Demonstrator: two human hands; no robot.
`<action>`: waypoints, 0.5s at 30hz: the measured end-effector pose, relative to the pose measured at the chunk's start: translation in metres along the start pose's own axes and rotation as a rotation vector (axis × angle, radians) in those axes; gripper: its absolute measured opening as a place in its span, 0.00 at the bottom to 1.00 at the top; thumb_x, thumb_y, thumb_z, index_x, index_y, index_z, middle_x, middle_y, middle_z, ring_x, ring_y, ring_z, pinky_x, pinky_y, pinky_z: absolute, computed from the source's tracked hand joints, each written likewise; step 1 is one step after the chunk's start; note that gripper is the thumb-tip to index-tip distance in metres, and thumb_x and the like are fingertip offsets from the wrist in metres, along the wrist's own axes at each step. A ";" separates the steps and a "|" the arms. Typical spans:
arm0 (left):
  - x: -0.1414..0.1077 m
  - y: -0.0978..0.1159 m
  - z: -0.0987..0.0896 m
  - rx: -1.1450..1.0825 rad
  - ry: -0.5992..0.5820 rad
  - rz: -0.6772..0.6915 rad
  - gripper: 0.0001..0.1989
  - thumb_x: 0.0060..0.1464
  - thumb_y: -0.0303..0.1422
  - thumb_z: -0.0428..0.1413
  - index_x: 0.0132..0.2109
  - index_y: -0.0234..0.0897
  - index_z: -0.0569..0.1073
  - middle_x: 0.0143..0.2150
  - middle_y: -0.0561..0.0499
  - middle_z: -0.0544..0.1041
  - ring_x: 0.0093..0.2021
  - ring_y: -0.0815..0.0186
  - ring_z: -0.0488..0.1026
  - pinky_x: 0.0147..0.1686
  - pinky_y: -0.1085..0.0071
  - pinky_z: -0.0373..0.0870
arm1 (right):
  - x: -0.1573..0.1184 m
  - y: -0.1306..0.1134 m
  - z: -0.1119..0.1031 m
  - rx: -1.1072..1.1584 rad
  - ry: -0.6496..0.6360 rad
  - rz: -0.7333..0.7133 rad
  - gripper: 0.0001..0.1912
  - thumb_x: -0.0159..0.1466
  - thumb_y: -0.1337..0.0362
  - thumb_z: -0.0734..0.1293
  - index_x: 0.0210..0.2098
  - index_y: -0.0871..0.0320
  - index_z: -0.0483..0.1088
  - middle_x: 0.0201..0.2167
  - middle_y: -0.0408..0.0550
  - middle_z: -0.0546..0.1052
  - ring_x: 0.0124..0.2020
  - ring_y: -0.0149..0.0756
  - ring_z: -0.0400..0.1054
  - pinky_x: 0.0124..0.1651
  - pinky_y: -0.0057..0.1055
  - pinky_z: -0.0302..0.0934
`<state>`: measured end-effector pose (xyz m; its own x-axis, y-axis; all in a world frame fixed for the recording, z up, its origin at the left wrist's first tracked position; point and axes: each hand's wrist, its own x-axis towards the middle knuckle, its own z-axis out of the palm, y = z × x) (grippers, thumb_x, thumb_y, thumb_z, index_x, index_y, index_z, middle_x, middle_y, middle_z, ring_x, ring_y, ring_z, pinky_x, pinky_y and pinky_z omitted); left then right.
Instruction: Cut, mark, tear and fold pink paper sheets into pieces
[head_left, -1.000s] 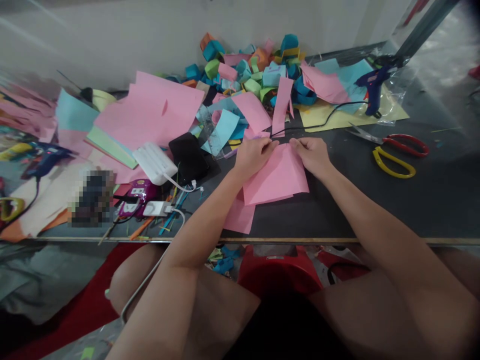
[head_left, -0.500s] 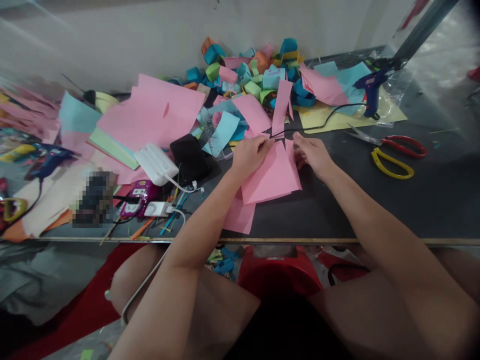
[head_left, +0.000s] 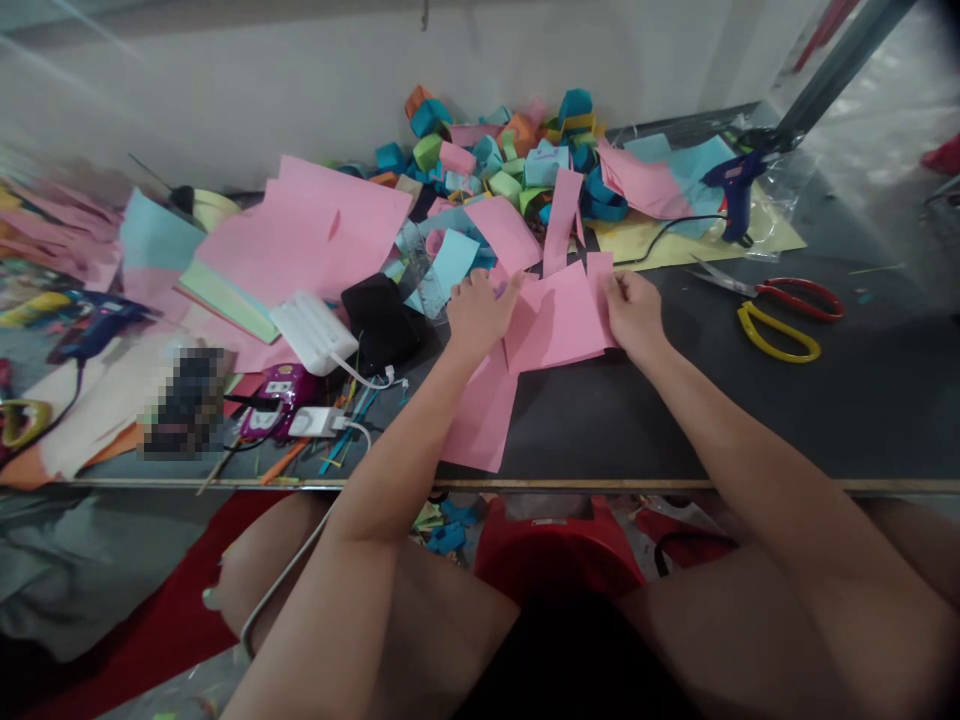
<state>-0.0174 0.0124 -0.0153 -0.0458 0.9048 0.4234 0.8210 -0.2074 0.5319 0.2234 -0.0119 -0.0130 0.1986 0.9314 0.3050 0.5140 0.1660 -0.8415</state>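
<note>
A folded pink sheet (head_left: 559,320) lies between my hands near the middle of the dark table. My right hand (head_left: 636,312) pinches a pink strip (head_left: 599,290) along the sheet's right side, thumb on top. At the sheet's left edge rests my left hand (head_left: 480,315), its thumb stretched toward the sheet and its fingers apart. Another pink piece (head_left: 484,415) lies partly under the sheet and reaches toward the table's front edge. Behind the sheet, a narrow pink strip (head_left: 562,220) leans on the pile.
Scissors (head_left: 780,310) with red and yellow handles lie at the right, below a blue glue gun (head_left: 736,195). Colourful paper loops (head_left: 506,160) are heaped at the back. A white power bank (head_left: 313,332) and black phone (head_left: 381,320) lie left.
My left hand has opened and shifted slightly left and down. My right hand has moved a little right with the pink strip, now spread out beside the sheet. The sheet sits higher.
</note>
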 end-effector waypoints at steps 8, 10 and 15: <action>-0.015 0.024 -0.008 0.124 0.075 -0.036 0.34 0.58 0.67 0.55 0.43 0.37 0.75 0.56 0.29 0.75 0.63 0.34 0.66 0.58 0.45 0.63 | 0.001 0.003 0.003 0.009 0.079 0.027 0.33 0.67 0.28 0.57 0.35 0.53 0.69 0.36 0.54 0.79 0.39 0.45 0.71 0.45 0.41 0.64; -0.016 0.026 -0.013 0.092 0.074 -0.025 0.36 0.55 0.68 0.56 0.43 0.37 0.75 0.53 0.29 0.75 0.64 0.32 0.65 0.58 0.44 0.63 | 0.002 0.004 0.003 0.025 0.082 0.047 0.33 0.68 0.28 0.57 0.34 0.53 0.68 0.35 0.53 0.78 0.38 0.44 0.71 0.45 0.41 0.64; -0.016 0.028 -0.013 0.105 -0.023 -0.044 0.38 0.57 0.69 0.52 0.41 0.34 0.77 0.48 0.28 0.78 0.62 0.31 0.66 0.60 0.41 0.62 | 0.002 0.004 0.004 0.122 0.069 0.030 0.36 0.65 0.25 0.57 0.34 0.53 0.67 0.35 0.51 0.76 0.39 0.43 0.70 0.46 0.42 0.65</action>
<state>-0.0008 -0.0131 0.0022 -0.0704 0.9208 0.3836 0.8736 -0.1287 0.4694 0.2225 -0.0075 -0.0177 0.2709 0.9129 0.3054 0.4031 0.1806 -0.8972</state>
